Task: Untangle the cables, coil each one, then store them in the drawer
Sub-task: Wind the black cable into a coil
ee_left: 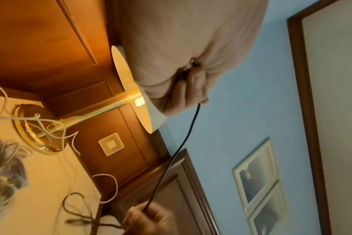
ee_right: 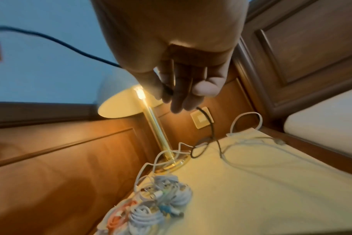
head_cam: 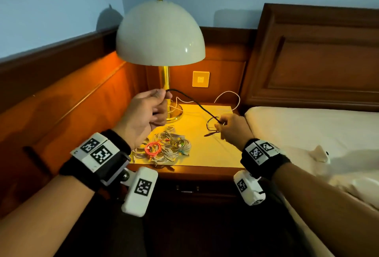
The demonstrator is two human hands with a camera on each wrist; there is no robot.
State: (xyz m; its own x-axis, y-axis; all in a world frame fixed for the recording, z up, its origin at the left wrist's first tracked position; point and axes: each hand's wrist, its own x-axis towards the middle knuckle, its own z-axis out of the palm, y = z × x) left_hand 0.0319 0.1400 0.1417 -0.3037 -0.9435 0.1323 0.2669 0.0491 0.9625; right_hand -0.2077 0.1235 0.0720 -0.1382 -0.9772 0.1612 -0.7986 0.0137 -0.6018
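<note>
A black cable (head_cam: 192,101) stretches taut between my two hands above the nightstand. My left hand (head_cam: 147,111) is raised near the lamp stem and pinches one end of it (ee_left: 188,127). My right hand (head_cam: 229,126) grips the same cable (ee_right: 74,47) lower, close to the bed, and the rest of it hangs down in a loose loop (head_cam: 211,127) on the top. A pile of tangled white cables with an orange coil (head_cam: 152,148) lies at the nightstand's front left (ee_right: 151,206). The drawer front (head_cam: 187,189) below is shut.
A lit lamp (head_cam: 161,33) with a white dome shade and brass stem stands at the back left of the nightstand (head_cam: 215,154). A white cable (head_cam: 229,98) loops at the back right. The bed (head_cam: 307,129) and its wooden headboard lie to the right.
</note>
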